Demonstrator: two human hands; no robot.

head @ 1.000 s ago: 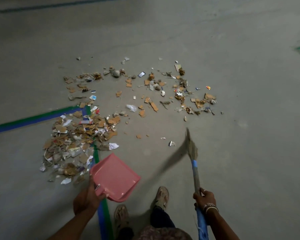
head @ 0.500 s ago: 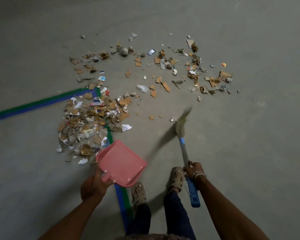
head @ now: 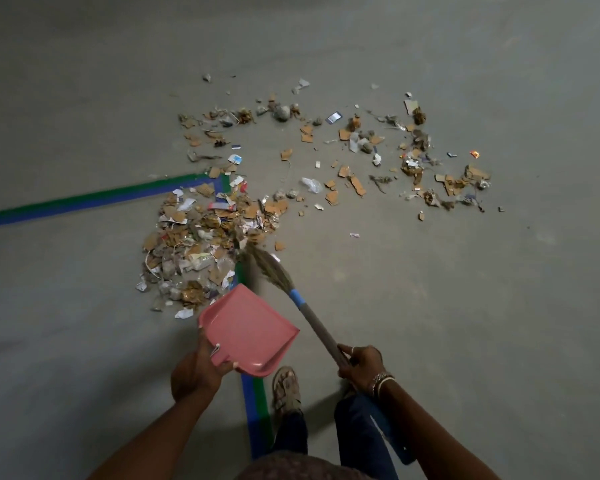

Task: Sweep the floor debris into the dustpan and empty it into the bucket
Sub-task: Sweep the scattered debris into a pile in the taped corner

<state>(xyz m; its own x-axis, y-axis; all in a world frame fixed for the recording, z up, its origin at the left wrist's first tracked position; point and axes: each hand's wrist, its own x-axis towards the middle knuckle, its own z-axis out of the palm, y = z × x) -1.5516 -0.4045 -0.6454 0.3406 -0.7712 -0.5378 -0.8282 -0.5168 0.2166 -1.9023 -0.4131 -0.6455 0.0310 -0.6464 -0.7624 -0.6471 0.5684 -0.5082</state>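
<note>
"Since the concrete floor (head: pixel 465 323) fills most of my feed, I'll start there: it looks smooth, so I judge scraps will slide on it rather than snag."

"Where's the stuff you have to shift?"

"Two lots. The scattered debris (head: pixel 358 186) lies in a wide arc on the far side. The heap (head: pixel 191 251) is packed closer in, over the corner of a green-and-blue tape line (head: pixel 84 201). It's torn cardboard, paper and bits of clear film, so I take it for light, floppy material that will flutter or skid past a fast stroke. One grey lump (head: pixel 282 112) at the far edge may be heavier; I can't tell what it is."

"And the pan?"

"The pink dustpan (head: pixel 250 327) is just beside the heap's near edge, lip toward it, nothing inside. Thin plastic, I'd guess: light and stiff. The left hand (head: pixel 196 374) has it by the rear, fingers curled round the back edge, which is the sensible place to hold it. Whether the lip touches the floor I can't say."

"Broom?"

"The grass broom (head: pixel 269 268) has its soft tips on the heap's right side, blurred. The right hand (head: pixel 361 363) is wrapped round the grey handle (head: pixel 321 332), on the near side of the blue band (head: pixel 298 296) and apart from it. Those bristles will bend, so short, low strokes should suit the small flakes best."

"Bucket?"

"Not in view."
</note>
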